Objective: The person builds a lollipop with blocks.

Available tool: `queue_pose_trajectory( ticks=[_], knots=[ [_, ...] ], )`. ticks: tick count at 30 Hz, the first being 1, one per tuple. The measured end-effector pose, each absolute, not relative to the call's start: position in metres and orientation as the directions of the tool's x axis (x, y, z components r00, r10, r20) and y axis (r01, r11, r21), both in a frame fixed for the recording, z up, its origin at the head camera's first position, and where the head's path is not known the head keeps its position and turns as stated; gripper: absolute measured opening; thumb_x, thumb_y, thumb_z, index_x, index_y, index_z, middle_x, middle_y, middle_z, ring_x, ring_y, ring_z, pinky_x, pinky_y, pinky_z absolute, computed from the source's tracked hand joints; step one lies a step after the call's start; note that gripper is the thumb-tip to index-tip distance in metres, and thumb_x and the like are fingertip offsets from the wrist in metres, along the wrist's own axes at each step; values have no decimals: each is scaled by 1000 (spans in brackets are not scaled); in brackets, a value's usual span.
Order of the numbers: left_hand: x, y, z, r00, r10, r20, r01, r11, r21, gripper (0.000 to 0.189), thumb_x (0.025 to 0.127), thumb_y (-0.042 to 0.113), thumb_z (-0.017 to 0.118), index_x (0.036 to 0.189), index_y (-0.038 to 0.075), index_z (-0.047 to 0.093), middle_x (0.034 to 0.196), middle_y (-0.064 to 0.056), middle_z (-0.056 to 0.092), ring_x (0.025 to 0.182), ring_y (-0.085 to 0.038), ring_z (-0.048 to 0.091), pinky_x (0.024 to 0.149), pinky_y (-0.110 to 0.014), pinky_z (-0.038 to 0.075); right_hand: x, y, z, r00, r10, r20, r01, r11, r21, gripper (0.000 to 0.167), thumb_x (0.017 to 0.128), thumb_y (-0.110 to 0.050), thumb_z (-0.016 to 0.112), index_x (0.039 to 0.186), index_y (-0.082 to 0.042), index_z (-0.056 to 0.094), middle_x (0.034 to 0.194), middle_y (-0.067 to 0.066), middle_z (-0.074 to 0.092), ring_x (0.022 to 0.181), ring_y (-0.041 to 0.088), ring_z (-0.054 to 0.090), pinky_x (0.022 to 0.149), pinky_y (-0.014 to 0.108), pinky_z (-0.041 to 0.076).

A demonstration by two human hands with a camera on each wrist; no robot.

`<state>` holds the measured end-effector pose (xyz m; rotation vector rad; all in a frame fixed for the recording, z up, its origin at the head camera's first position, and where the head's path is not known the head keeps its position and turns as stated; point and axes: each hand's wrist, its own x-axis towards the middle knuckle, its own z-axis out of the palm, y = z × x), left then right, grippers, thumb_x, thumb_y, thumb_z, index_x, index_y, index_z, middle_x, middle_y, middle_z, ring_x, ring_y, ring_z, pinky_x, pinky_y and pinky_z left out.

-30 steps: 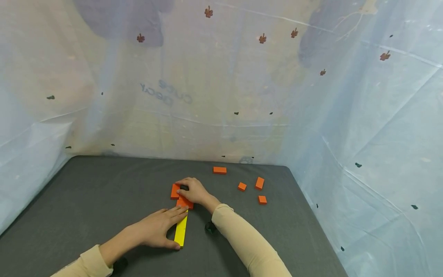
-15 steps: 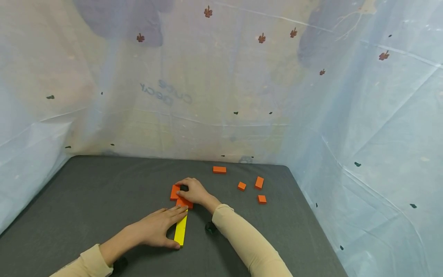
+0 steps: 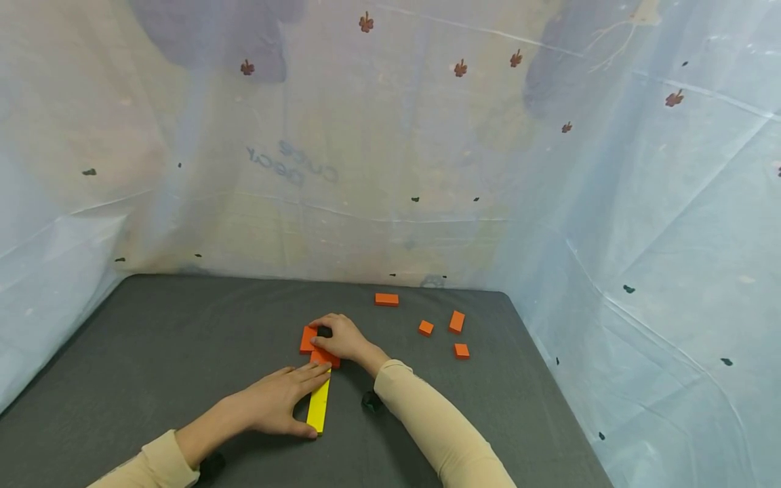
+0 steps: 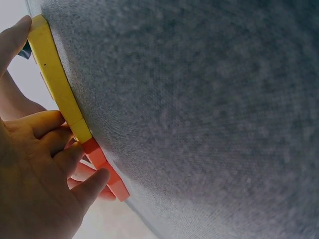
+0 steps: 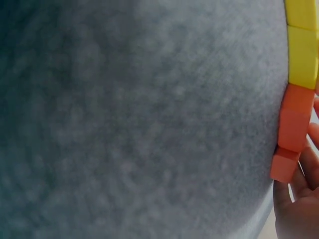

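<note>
In the head view, a long yellow block [image 3: 318, 410] lies on the grey table. At its far end are two orange blocks, one [image 3: 329, 360] against the yellow end and one [image 3: 308, 341] beyond it to the left. My left hand [image 3: 277, 404] spans the yellow block, fairly straight fingers at its far end and thumb at its near end. The left wrist view shows those fingertips where yellow [image 4: 57, 74] meets orange. My right hand [image 3: 344, 337] holds the farther orange block between forefinger and thumb. In the right wrist view its fingers [image 5: 303, 186] lie behind the orange blocks.
Toward the back right lie a flat orange block [image 3: 387, 299], a small one [image 3: 426, 328], a tilted one [image 3: 457, 322] and another small one [image 3: 462, 351]. Translucent plastic sheeting [image 3: 342, 237] rises behind the dark grey table [image 3: 183, 352] and along its sides.
</note>
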<state>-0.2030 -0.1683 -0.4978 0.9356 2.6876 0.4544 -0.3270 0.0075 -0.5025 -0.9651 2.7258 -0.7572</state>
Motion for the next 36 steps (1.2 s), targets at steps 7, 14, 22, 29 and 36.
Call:
queue_pose_trajectory(
  ticks=[7, 14, 22, 29, 36],
  knots=[
    [-203, -168, -497, -760, 633, -148, 551, 748, 370, 107, 81, 75, 73, 162, 12, 40, 168, -7, 34, 154, -32, 33, 115, -66, 34, -326, 21, -494, -776, -628, 54, -548, 629, -552, 42, 105, -28, 64, 145, -17, 63, 148, 5, 58, 141, 26, 49, 118, 44, 40],
    [-206, -167, -500, -758, 638, -135, 561, 744, 362, 107, 81, 76, 72, 162, 14, 39, 170, -5, 30, 155, -32, 31, 115, -67, 34, -329, 56, -483, -787, -607, 109, -541, 595, -595, 45, 105, -27, 66, 147, -13, 61, 150, 5, 56, 140, 26, 50, 114, 47, 44],
    [-206, -169, -504, -761, 636, -127, 560, 744, 365, 108, 81, 76, 72, 162, 13, 40, 170, -5, 30, 154, -33, 32, 115, -67, 33, -335, 112, -475, -826, -540, 161, -519, 616, -593, 46, 104, -24, 66, 147, -11, 60, 153, 14, 53, 141, 34, 49, 112, 56, 44],
    [-205, -171, -503, -766, 626, -145, 545, 752, 371, 107, 80, 76, 73, 162, 14, 40, 171, -3, 28, 156, -32, 29, 116, -67, 32, -336, 168, -475, -888, -415, 197, -446, 675, -588, 44, 102, -20, 69, 144, -8, 62, 149, 13, 56, 138, 36, 51, 109, 58, 45],
    [-206, -168, -502, -764, 630, -142, 547, 748, 376, 107, 81, 75, 72, 162, 14, 39, 171, -4, 29, 156, -32, 29, 117, -66, 31, -343, 223, -478, -926, -325, 192, -376, 737, -561, 45, 101, -19, 70, 144, -6, 62, 150, 18, 55, 137, 40, 51, 108, 61, 45]
  ],
)
